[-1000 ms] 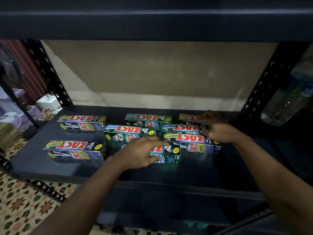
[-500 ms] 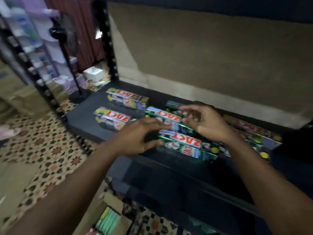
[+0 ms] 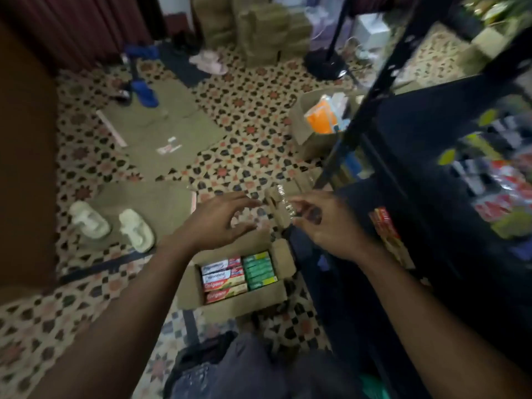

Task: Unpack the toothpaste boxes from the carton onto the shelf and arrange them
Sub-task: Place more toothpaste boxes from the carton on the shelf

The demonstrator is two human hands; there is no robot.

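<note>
A patterned tile floor (image 3: 244, 116) carries an open carton (image 3: 190, 286) beside the dark shelf (image 3: 431, 133). Inside the carton lie red-and-white toothpaste boxes (image 3: 224, 279) reading "Colgate", next to green boxes (image 3: 259, 270) whose print is too blurred to read. Above the carton the left hand (image 3: 214, 223) and right hand (image 3: 325, 226) hover empty, fingers loosely spread.

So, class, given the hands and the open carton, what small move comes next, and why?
Probably lower the left hand and right hand into the carton to grip boxes: both hover empty near it, and red boxes and green boxes lie inside.
</note>
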